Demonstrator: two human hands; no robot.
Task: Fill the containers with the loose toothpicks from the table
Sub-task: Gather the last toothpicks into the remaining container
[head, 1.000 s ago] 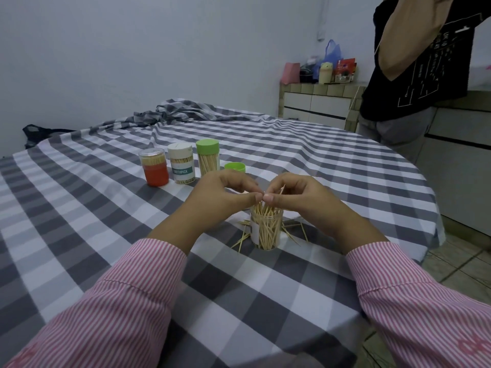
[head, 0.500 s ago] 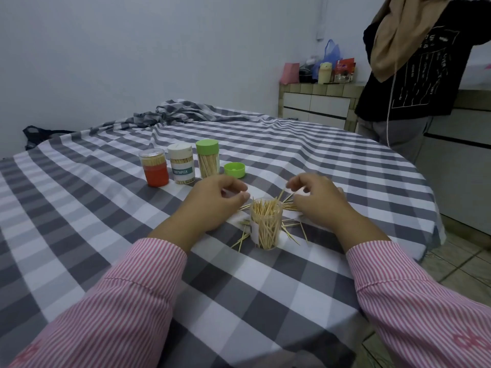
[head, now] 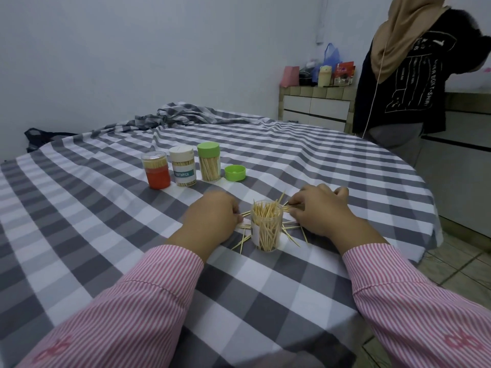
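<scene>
— Clear jar (head: 266, 226), where is it?
— Upright, uncapped, between both hands, loose toothpicks (head: 291, 227) around it.
— Grips?
— Left hand (head: 212, 221) curls on toothpicks at the cloth; right hand (head: 317, 211) pinches some far right of it.

An open clear plastic container of wooden toothpicks (head: 266, 225) stands upright on the grey-and-white checked tablecloth (head: 106, 235), between the left hand (head: 212, 220) and the right hand (head: 317, 212), both down on the cloth. Loose wooden toothpicks (head: 291, 229) lie scattered around its base. Behind and to the left stand, left to right, an orange-bottomed clear jar (head: 156, 170), a white-capped labelled jar (head: 183, 166) and a green-capped clear jar (head: 209, 162), with a loose green plastic lid (head: 235, 173) just right of them
</scene>
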